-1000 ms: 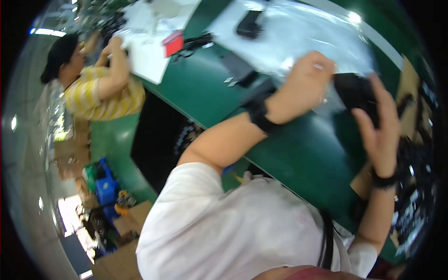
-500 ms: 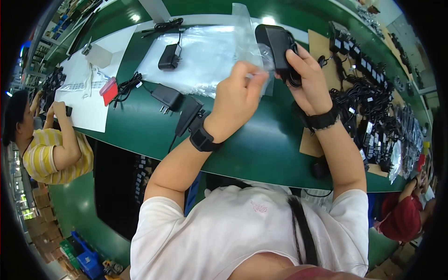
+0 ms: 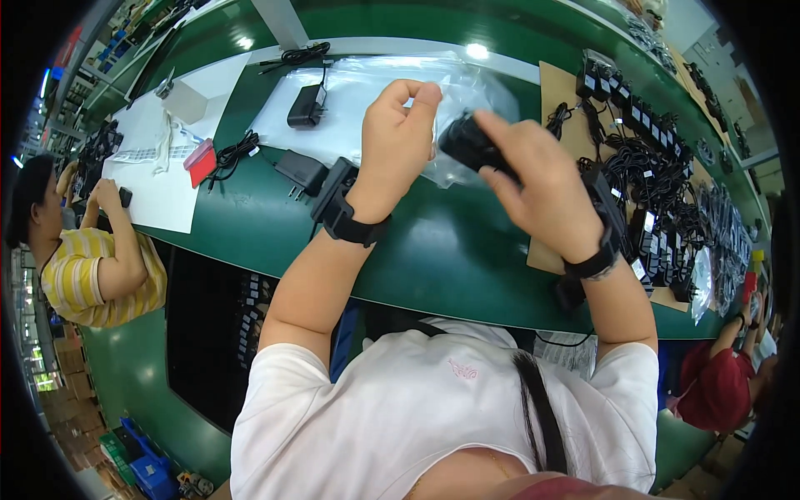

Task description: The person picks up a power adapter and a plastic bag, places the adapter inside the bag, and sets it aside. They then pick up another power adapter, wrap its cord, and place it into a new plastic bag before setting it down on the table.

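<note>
"how are the hands?"
"the left hand (image 3: 396,137) is curled, thumb and finger pinching a thin clear bag (image 3: 454,173); the right hand (image 3: 546,187) wraps around a boxy black adapter (image 3: 468,143)."
"where's that?"
"between the hands, over the smooth green table (image 3: 433,267), blurred; whether it's inside the glossy plastic is unclear."

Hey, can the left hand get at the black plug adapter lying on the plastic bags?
Probably yes: the left hand is close to the black plug adapter with nothing visible standing between them, though it seems to be pinching a clear plastic bag.
</note>
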### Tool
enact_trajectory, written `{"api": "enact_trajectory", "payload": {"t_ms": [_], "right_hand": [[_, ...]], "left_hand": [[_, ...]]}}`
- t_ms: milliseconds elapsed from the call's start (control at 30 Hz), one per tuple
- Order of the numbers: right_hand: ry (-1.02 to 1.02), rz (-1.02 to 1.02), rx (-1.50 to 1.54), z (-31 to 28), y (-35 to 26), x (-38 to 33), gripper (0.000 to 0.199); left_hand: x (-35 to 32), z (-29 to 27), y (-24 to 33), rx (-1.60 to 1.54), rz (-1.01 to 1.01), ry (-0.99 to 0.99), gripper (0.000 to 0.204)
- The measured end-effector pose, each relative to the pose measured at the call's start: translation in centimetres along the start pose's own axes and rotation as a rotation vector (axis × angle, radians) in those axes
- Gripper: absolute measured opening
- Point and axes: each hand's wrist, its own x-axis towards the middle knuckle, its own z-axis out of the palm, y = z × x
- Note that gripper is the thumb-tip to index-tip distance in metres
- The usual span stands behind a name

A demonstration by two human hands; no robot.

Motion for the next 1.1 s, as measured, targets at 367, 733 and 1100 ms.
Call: {"api": "enact_trajectory", "payload": {"t_ms": [367, 733, 1100], "right_hand": [[0.0, 0.728, 0.858, 2.3, 2.6, 1.8, 0.025], [0.52, 0.226, 0.593, 5.0, 3.4, 4.6, 0.04], [0.18, 0.452, 1.031, 4.7, 5.7, 4.0, 0.049]], "left_hand": [[-1.8, 3.5, 0.8, 0.259, 0.29, -0.084, 0.012], [-1.9, 6.0, 0.5, 0.205, 0.571, 0.153, 0.012], [3.0, -0.6, 3.1, 0.772, 0.549, 0.32, 0.059]]}}
